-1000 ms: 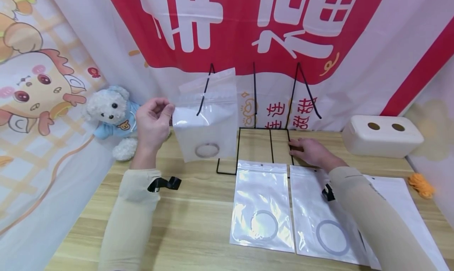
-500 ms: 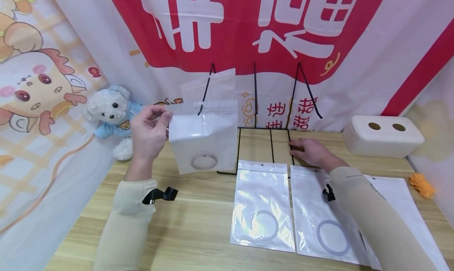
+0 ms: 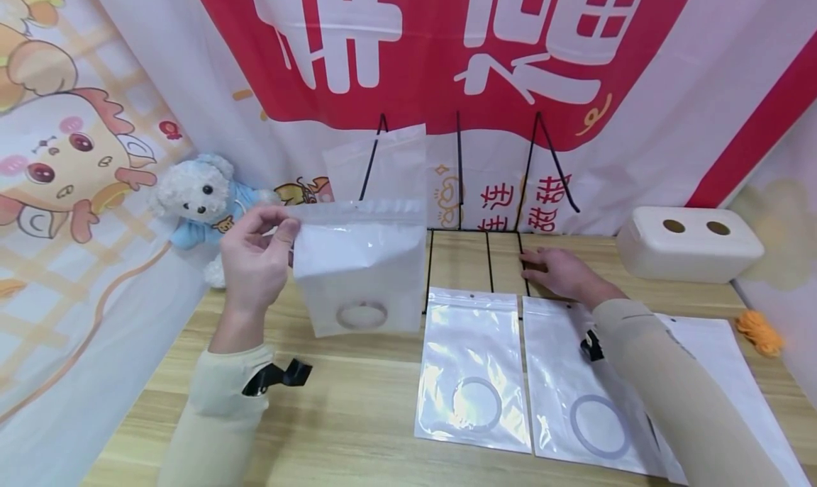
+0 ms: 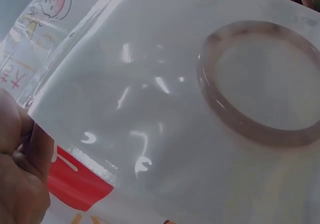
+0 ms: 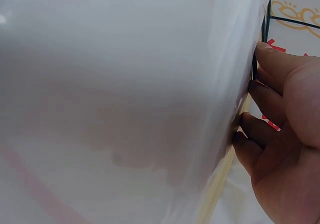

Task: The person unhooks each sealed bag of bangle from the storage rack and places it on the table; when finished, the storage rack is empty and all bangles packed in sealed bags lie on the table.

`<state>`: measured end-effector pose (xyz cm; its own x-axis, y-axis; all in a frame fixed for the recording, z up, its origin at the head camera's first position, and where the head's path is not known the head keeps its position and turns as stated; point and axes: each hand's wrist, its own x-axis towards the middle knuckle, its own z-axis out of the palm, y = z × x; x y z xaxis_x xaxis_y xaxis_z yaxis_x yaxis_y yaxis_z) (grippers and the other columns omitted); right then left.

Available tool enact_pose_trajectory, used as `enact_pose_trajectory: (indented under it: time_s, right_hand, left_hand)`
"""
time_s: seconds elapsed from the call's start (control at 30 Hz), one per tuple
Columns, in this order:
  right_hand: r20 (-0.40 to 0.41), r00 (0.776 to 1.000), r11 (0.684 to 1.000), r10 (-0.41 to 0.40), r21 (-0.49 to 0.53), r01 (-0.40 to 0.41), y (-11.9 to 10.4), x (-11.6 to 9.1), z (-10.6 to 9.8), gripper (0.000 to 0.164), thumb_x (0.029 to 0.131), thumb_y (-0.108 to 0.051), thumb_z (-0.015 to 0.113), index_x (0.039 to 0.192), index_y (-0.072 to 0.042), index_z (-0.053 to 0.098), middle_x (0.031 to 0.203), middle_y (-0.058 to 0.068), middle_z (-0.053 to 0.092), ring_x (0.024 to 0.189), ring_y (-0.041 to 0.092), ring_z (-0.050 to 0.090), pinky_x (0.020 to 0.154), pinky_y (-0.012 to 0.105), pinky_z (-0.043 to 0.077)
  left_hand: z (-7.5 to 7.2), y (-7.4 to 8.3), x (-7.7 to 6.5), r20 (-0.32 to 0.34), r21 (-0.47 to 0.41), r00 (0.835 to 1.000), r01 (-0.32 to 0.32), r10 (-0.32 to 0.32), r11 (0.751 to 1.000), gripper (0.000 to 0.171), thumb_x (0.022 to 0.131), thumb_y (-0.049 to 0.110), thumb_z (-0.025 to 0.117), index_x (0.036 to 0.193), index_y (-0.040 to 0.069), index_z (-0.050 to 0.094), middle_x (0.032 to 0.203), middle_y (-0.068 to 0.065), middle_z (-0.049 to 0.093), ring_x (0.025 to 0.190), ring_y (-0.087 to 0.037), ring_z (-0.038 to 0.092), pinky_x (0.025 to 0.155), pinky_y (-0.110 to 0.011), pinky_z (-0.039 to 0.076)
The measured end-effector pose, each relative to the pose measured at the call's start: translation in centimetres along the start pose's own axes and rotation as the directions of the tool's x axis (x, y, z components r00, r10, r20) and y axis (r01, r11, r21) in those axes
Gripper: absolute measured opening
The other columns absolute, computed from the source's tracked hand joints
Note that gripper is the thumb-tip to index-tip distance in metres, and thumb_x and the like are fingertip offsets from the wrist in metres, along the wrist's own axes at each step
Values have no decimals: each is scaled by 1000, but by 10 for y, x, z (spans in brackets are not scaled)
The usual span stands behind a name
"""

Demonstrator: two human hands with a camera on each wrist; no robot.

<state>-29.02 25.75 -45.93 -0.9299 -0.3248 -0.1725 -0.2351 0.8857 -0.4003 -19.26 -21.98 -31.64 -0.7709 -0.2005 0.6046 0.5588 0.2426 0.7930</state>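
My left hand (image 3: pixel 255 260) pinches the left edge of a white zip bag (image 3: pixel 332 253) with a translucent brownish bangle (image 3: pixel 362 315) inside. The bangle (image 4: pixel 260 131) shows large in the left wrist view. The bag hangs at the left hook (image 3: pixel 371 157) of a black wire rack, its zip strip level with the hook's lower end. I cannot tell whether the hook passes through it. Clear plastic (image 3: pixel 396 154) rises above; its link to the held bag is unclear. My right hand (image 3: pixel 564 271) holds the rack's base wire (image 3: pixel 490 274), fingers (image 5: pixel 267 101) curled at its dark edge.
Two more zip bags (image 3: pixel 472 345) (image 3: pixel 574 373) with rings lie in front of the rack. Another white bag (image 3: pixel 708 359) lies partly under my right sleeve. A plush bear (image 3: pixel 198 189), a cream box (image 3: pixel 689 246) and an orange bundle (image 3: pixel 759 332) stand around on the wooden table (image 3: pixel 345 416).
My left hand has drawn the pinched zip bag down and slightly left, towards me. The hook's lower end no longer shows in front of the bag's body. My right hand has stayed put.
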Motion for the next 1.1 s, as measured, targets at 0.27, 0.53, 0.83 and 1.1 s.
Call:
enact_pose_trajectory:
  time_s: [0.27, 0.53, 0.83, 1.1]
  right_hand:
    - [5, 1000, 1000, 1, 8, -1, -2, 0, 0, 55, 112, -31, 60, 160, -6, 51, 167, 35, 38, 155, 57, 34, 129, 69, 26]
    - [15, 1000, 1000, 17, 11, -17, -2, 0, 0, 55, 112, -31, 60, 161, -7, 50, 167, 34, 38, 156, 57, 33, 129, 69, 26]
    - [26, 999, 999, 33, 17, -33, -3, 0, -3, 56, 112, -31, 60, 161, -8, 49, 168, 34, 36, 156, 57, 32, 129, 70, 25]
    - [9, 1000, 1000, 6, 1, -6, -1, 1, -1, 55, 111, -31, 60, 160, -7, 51, 166, 35, 39, 154, 57, 35, 128, 69, 27]
  left_hand:
    - [-8, 11, -9, -11, -57, 1000, 25, -26, 998, 16, 98, -9, 70, 93, 5, 75, 84, 8, 77, 62, -2, 69, 52, -17, 57]
    - [-19, 9, -18, 103, -49, 976, 197, -191, 979, 3, 101, -4, 70, 98, -5, 71, 83, 5, 76, 64, -5, 68, 57, -19, 59]
    - [-18, -38, -18, 219, 182, 859, 429, -462, 885, 9, 106, 3, 66, 110, -5, 67, 83, 16, 71, 61, -4, 62, 53, -23, 58]
    - [-14, -78, -13, 283, 266, 796, 471, -535, 841, 23, 109, 8, 62, 121, -11, 61, 95, -1, 72, 63, -8, 67, 57, -33, 64]
